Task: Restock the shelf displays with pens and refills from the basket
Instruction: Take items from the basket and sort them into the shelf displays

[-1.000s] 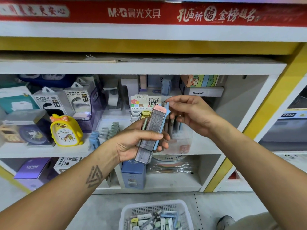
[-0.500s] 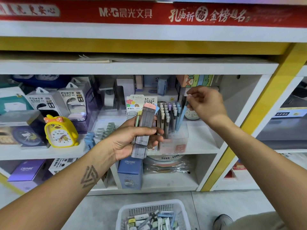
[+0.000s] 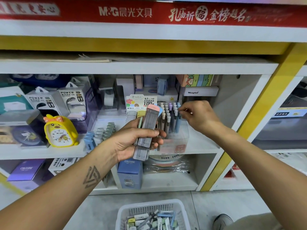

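My left hand (image 3: 132, 140) grips a bundle of flat refill cases (image 3: 147, 128), the top one capped in pink, plus a green pen, in front of the middle shelf. My right hand (image 3: 197, 117) pinches the top of a light blue pen (image 3: 178, 120) standing at the right side of a clear display box (image 3: 176, 140) full of upright pastel pens. A white mesh basket (image 3: 179, 208) on the floor below holds several more pens and refill boxes.
Behind the pen box stands a 0.7 mm HB lead display card (image 3: 141, 101). Rows of blue and green clips (image 3: 101, 133) lie to the left, then a yellow duck clock (image 3: 59, 131) and power bank boxes (image 3: 73, 98). My shoe (image 3: 222, 220) is beside the basket.
My right hand drew a light blue pen out of the bundle in my left hand, carried it right and lowered it into the clear pen box. The left hand stayed put.
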`<action>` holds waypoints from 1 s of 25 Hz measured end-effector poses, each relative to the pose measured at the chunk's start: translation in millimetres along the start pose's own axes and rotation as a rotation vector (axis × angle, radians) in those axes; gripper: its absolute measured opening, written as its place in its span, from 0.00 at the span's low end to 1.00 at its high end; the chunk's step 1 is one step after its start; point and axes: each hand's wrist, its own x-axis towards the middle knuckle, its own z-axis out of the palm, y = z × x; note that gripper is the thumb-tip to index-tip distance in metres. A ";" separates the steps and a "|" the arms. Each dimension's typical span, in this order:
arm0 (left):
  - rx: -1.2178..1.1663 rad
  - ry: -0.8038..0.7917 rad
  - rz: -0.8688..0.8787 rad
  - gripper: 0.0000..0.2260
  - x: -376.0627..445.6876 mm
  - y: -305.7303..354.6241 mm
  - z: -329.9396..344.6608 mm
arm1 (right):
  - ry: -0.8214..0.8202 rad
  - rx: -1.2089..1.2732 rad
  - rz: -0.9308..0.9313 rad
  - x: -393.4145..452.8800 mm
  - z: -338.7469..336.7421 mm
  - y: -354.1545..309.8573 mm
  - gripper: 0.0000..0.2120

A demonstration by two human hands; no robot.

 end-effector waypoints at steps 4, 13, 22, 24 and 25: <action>0.009 -0.043 -0.013 0.17 -1.9 1.4 0.6 | 0.017 -0.065 0.010 1.7 1.3 -9.7 0.11; 0.048 -0.091 -0.022 0.14 -5.0 3.2 4.3 | -0.316 1.032 0.121 -0.4 3.2 -45.0 0.13; -0.061 0.040 -0.036 0.14 0.0 5.3 -5.1 | -0.330 1.027 0.107 4.9 14.1 -51.5 0.06; -0.071 0.053 -0.022 0.16 -0.3 5.8 -9.5 | -0.320 1.006 0.099 4.9 15.6 -53.2 0.07; -0.077 0.070 -0.012 0.17 -0.8 5.8 -11.3 | -0.308 0.999 0.091 5.0 16.8 -54.9 0.07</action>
